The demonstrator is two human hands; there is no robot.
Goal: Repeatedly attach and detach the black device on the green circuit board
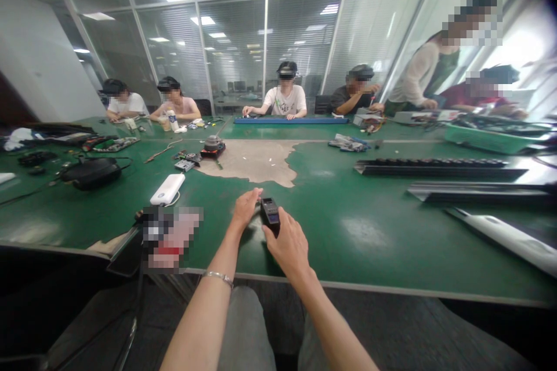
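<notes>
Just above the green table, my right hand [290, 240] is closed around a small black boxy device [270, 214], thumb on its near left side. The device has a dark bluish panel and small markings on its top face; its exact kind I cannot make out. To its left, my left hand [247, 208] has its fingers stretched out, the tips beside the device's far end. Whether those tips touch it I cannot tell. A silvery bracelet [219, 277] circles my left wrist.
Left of me lie a white power bank [167, 189] with a cable and a black pouch [91, 173]. Dark metal rails [439, 168] and a white strip [505, 235] line the right side. A green basket [487, 138] stands farther back. Several people sit across the table; one stands.
</notes>
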